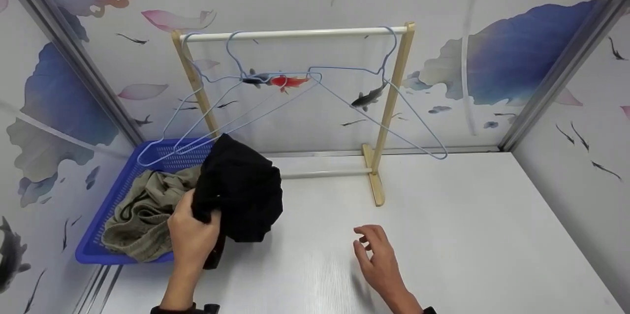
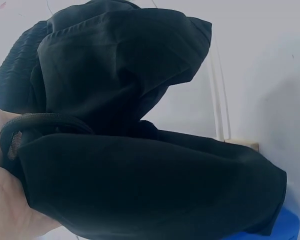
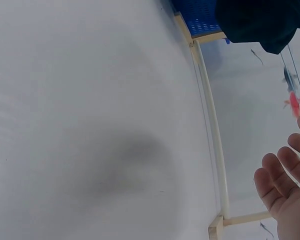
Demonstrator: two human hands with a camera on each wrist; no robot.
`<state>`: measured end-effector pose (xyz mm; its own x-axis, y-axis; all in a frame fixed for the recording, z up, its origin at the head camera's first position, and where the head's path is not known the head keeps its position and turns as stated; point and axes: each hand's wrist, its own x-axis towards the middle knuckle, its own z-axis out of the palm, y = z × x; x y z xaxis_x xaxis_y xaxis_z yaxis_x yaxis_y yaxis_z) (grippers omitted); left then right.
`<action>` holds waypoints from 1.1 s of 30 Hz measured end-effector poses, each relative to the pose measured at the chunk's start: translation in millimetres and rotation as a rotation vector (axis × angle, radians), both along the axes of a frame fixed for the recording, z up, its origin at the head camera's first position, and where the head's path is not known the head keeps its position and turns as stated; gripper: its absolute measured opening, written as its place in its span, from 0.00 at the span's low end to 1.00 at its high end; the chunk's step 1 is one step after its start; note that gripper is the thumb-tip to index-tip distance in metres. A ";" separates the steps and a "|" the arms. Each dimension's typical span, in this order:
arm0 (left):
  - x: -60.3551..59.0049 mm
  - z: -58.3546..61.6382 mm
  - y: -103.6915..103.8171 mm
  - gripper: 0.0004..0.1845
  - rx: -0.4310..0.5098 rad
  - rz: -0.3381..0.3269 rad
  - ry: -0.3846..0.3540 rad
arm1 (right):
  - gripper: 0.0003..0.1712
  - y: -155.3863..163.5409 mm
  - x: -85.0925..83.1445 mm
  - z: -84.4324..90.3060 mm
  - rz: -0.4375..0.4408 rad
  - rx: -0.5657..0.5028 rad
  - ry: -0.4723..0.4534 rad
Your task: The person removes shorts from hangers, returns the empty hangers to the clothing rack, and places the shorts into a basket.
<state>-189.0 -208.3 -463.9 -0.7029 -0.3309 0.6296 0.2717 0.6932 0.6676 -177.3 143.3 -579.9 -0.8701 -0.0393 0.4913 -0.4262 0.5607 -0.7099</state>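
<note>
My left hand (image 1: pixel 194 235) grips a bunched black garment (image 1: pixel 241 191) and holds it up beside the basket. In the left wrist view the black garment (image 2: pixel 140 185) fills most of the picture, showing a gathered elastic edge and a dark cord loop near the palm. Its full shape is hidden in the folds. A blue basket (image 1: pixel 88 250) stands at the left with a crumpled khaki garment (image 1: pixel 152 205) in it. My right hand (image 1: pixel 381 265) hovers above the white table, fingers loosely bent, holding nothing. Its spread fingertips (image 3: pixel 270 175) also show in the right wrist view.
Behind the hands stands a rack with a white top bar (image 1: pixel 295 33) and wooden posts (image 1: pixel 393 102). Two blue wire hangers (image 1: pixel 197 87) hang at its left end, another blue hanger (image 1: pixel 418 112) at its right. The white table (image 1: pixel 453 235) meets patterned walls.
</note>
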 end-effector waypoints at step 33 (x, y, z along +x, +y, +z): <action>-20.8 -9.6 -56.6 0.19 -0.097 0.025 0.044 | 0.12 0.6 -0.5 0.6 -0.007 0.001 -0.064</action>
